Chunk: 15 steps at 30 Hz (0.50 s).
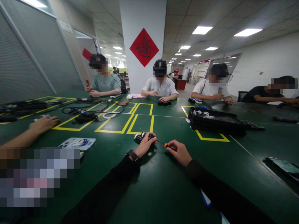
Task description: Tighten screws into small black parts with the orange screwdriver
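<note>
My left hand (145, 146) is closed around a black twin-barrelled device (138, 138) with white bands, lying low over the green table. Its kind is not clear, and my fingers cover part of it. In my right hand (181, 153) is a screwdriver (170, 146) with an orange and black handle, gripped between thumb and fingers. The thin shaft points left toward the device's near end by my left fingertips. Whether the tip touches it, I cannot tell.
Yellow tape outlines mark the green table (154, 193). A phone (78, 143) lies left of my arm, near another person's hand (44, 123). Cables (85, 115) lie beyond. A black tray (215, 119) stands right. Several people sit opposite.
</note>
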Tool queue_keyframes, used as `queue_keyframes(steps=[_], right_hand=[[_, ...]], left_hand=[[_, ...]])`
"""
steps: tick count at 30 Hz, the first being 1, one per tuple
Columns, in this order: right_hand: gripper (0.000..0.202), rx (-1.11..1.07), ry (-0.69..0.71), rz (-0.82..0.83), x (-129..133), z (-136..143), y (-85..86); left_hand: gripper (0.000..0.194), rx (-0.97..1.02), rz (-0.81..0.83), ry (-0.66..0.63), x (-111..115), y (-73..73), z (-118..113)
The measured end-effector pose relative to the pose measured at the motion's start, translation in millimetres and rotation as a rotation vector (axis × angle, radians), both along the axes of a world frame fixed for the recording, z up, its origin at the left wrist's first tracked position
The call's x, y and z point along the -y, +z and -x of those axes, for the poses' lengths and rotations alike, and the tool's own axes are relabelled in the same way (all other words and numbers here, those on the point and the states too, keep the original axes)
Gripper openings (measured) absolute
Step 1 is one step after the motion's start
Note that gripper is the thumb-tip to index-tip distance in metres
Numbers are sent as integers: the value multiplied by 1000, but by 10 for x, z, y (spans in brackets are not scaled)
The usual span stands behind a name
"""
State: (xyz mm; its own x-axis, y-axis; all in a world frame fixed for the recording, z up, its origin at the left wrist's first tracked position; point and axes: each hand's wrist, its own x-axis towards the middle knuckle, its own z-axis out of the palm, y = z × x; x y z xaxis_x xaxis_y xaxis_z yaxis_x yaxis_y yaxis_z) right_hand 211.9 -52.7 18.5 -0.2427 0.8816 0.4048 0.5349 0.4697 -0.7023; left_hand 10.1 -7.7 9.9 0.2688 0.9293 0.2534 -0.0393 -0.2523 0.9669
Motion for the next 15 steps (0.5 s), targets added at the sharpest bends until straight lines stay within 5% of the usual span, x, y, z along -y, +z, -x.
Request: queue_keyframes(steps=[9,15], right_hand=[[31,158,-53,13,62,36,34],[18,120,-78,-95,15,18,36]], left_hand=[[24,25,26,-15,-17,-28,-10],[23,57,49,10,-36,-37,-13]])
